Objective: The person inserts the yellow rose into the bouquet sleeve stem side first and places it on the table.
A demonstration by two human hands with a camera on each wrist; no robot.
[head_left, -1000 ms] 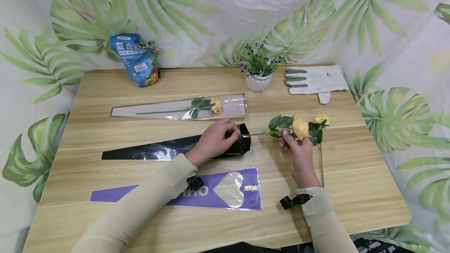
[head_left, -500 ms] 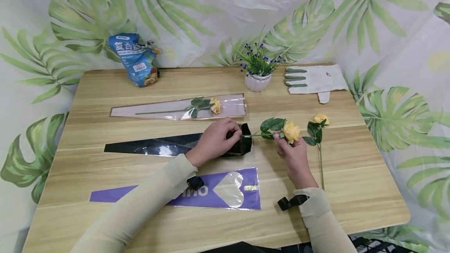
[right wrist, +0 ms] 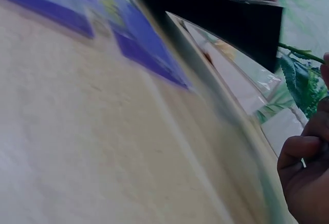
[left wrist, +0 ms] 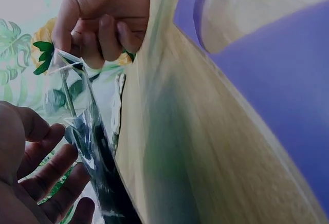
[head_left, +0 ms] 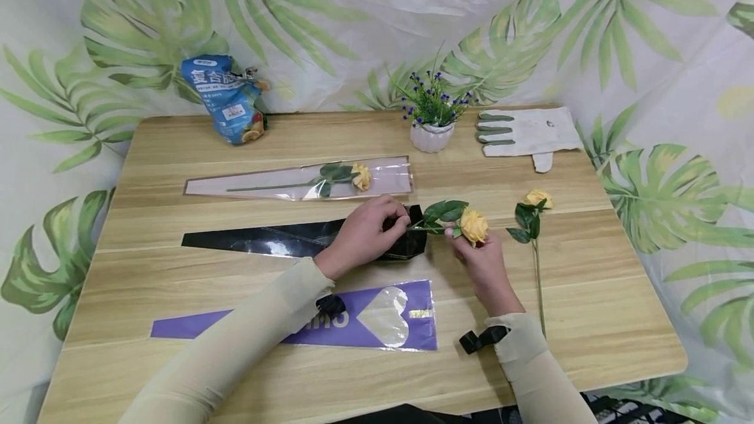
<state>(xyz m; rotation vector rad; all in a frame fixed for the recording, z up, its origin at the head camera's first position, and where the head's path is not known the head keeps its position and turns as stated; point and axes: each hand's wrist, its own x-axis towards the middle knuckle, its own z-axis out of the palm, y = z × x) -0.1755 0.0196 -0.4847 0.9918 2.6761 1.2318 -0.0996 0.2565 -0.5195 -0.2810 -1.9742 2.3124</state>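
A black flower sleeve lies across the middle of the table, its wide mouth facing right. My left hand pinches the sleeve near that mouth. Just below the bloom, my right hand pinches a yellow artificial rose. The rose's stem runs left into the sleeve's mouth, while bloom and leaves stay mostly outside. In the left wrist view the left fingers spread beside the sleeve. The right wrist view has the right hand curled beyond the black sleeve edge.
Behind lies a pink-white sleeve holding another yellow rose. A purple sleeve is in front, a loose rose at right. Along the back stand a blue bag, a potted plant and a glove.
My right hand has moved left with the rose, and more of its stem is inside the black sleeve. The sleeve has shifted slightly right; the left hand has barely moved.
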